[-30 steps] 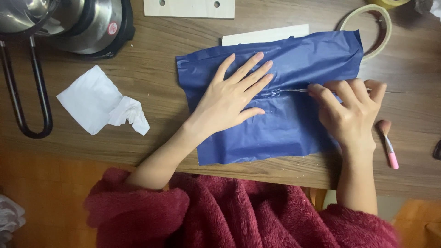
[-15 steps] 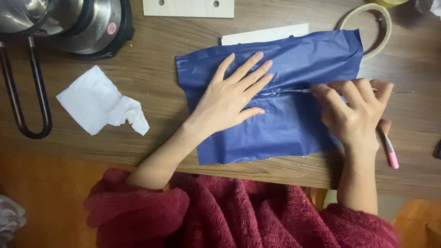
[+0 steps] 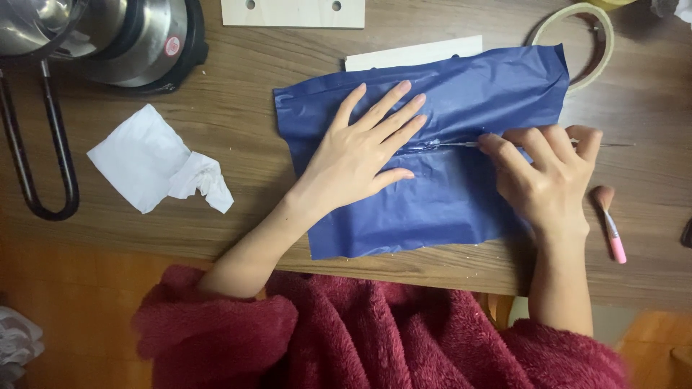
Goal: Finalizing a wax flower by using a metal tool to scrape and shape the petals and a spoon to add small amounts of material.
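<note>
A blue plastic sheet [image 3: 461, 94] lies flat on the wooden table [image 3: 238, 108]. My left hand [image 3: 360, 155] presses flat on the sheet's left half, fingers spread. My right hand [image 3: 544, 176] rests on the sheet's right part and grips a thin metal tool [image 3: 605, 145]. Its slim tip lies along a shiny line in the middle of the sheet, and its other end sticks out to the right past my fingers.
A crumpled white tissue [image 3: 155, 162] lies at the left. A steel pot [image 3: 108, 36] and a black looped handle [image 3: 43, 158] sit far left. A tape roll [image 3: 602, 29], pale wooden boards [image 3: 292, 13] and a small pink brush [image 3: 611, 227] lie around the sheet.
My right hand has slid to the right along the line on the sheet, drawing the thin tool with it. My left hand has stayed pressed in place.
</note>
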